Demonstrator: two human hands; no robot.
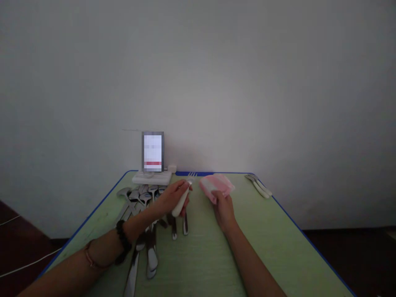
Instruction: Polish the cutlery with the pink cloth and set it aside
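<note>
My left hand (175, 197) is closed round a fork with a cream-white handle (180, 205). The fork's tines point up and away, toward the table's far edge. My right hand (223, 206) grips a folded pink and white cloth (216, 183), thumb on top, just right of the fork and apart from it. Under and beside my left forearm lies a pile of metal cutlery, with several spoons (144, 199) at the far end and knives (133, 272) at the near end. My left hand and arm hide part of this pile.
On the light green table (198, 264) with blue edging, two pieces of white-handled cutlery (261, 187) lie at the far right edge. A device with a lit, blurred screen (152, 152) stands by a white power strip (151, 178) at the back left. A pale wall rises behind.
</note>
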